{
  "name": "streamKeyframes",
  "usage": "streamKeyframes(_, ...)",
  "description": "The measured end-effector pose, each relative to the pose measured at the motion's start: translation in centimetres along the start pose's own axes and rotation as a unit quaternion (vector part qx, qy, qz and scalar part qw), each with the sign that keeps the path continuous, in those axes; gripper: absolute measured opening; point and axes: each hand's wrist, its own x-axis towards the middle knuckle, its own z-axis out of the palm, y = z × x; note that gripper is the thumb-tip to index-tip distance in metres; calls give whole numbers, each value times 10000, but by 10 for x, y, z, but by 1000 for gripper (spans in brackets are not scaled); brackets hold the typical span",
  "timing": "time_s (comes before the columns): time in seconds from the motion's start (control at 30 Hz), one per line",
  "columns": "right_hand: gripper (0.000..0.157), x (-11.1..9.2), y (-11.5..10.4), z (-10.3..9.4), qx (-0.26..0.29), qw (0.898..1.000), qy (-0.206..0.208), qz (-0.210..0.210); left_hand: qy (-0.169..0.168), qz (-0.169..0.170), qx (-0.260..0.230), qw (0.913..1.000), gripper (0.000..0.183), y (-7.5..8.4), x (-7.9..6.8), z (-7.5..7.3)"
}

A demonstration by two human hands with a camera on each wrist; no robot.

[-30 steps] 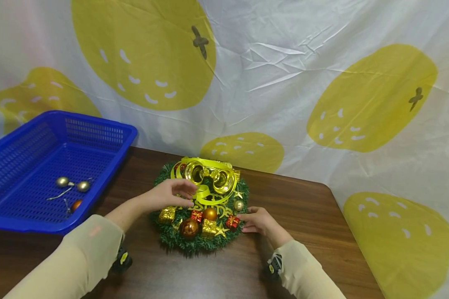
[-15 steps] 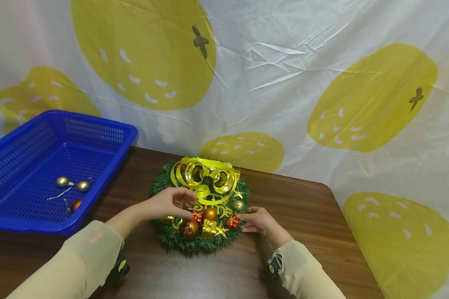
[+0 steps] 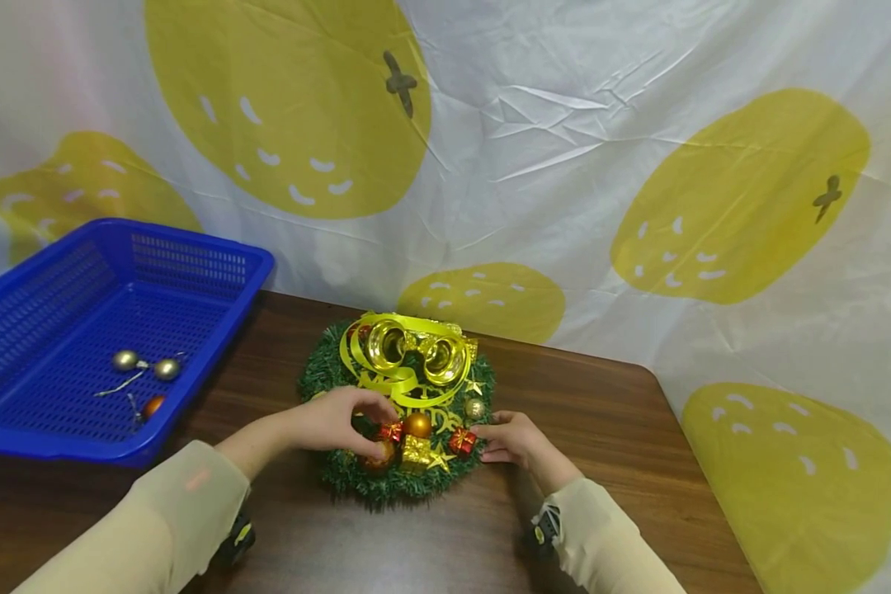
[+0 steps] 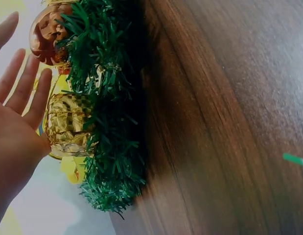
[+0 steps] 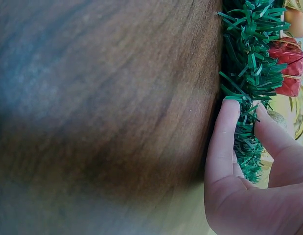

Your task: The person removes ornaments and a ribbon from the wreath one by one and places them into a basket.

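A green tinsel wreath (image 3: 371, 492) lies on the table, trimmed with gold bells (image 3: 444, 360), yellow ribbon, stars and small gift boxes. My left hand (image 3: 334, 421) is over its left front part, partly hiding a brown bauble (image 4: 48, 36). In the left wrist view its fingers are extended and spread, close to the bauble and a gold gift box (image 4: 68, 122), with nothing gripped. At the right edge, my right hand (image 3: 520, 441) pinches the wreath's tinsel between thumb and fingers, beside a red gift box (image 5: 288, 66).
To the left stands a blue basket (image 3: 256, 301). Inside are two joined gold baubles (image 3: 167, 369) and an orange one (image 3: 152, 406). A white curtain (image 3: 535, 181) printed with yellow fruit hangs behind the brown table (image 3: 601, 437).
My left hand has come down and toward the front of the wreath, from near the ribbon to the brown bauble. My right hand has stayed at the wreath's edge.
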Motion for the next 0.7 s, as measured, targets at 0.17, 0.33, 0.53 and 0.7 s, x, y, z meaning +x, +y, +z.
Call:
streamKeyframes(0.17, 75, 0, 0, 0, 5, 10000, -6, -12, -127, -15, 572, 9983, 43, 3, -2, 1)
streamKeyframes(0.33, 75, 0, 0, 0, -14, 10000, 26, -1, -189, 85, 829, 9963, 40, 2, -4, 1)
streamKeyframes(0.53, 75, 1, 0, 0, -59, 10000, 27, 9, -313, 401, 1284, 9904, 44, -1, -4, 2)
streamKeyframes(0.7, 75, 1, 1, 0, -22, 10000, -33, -23, -388, 539, 1492, 9866, 45, -2, -4, 2)
